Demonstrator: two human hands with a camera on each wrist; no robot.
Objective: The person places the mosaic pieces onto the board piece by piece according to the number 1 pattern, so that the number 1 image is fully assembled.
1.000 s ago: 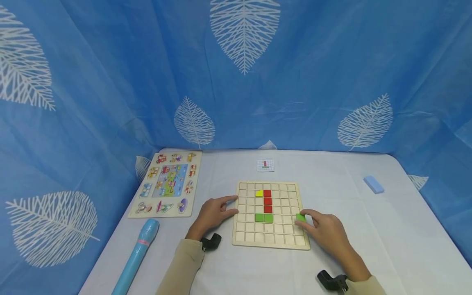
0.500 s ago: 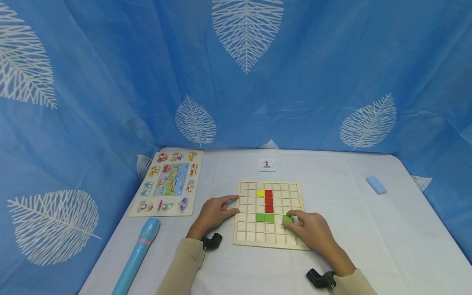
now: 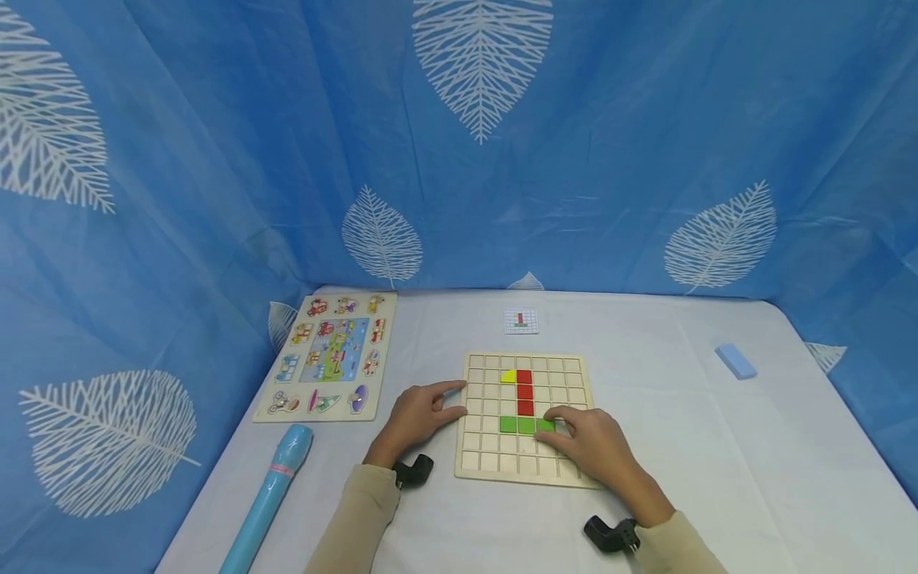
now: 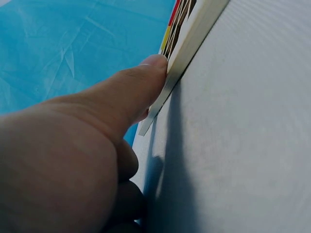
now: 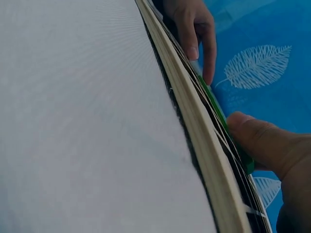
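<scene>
so, a green tile going down beside two others

we see our right hand (image 3: 595, 446) lying on the wooden grid board (image 3: 527, 470), its fingertips pinching a green tile (image 3: 547, 425) that sits just right of the two green tiles (image 3: 516, 424) already in their row. above them stand three red tiles (image 3: 524, 391) in a column, with a yellow piece (image 3: 508, 375) at the top left. our left hand (image 3: 419, 413) rests at the board's left edge, fingers relaxed and straight, thumb against the rim; the left wrist view shows that thumb (image 4: 146, 80) pressing the board's side.

we judge the step to be seating this tile in its cell. the next move calls for a flat press and a clean release without nudging the neighbours.

as for room, the board's lower rows and right columns lie bare, and the worktop (image 3: 717, 462) is open to the right. a small pattern card (image 3: 520, 320) lies beyond the board, a picture puzzle (image 3: 330, 355) and blue tube (image 3: 265, 498) well to the left, a blue block (image 3: 735, 361) far right.
</scene>
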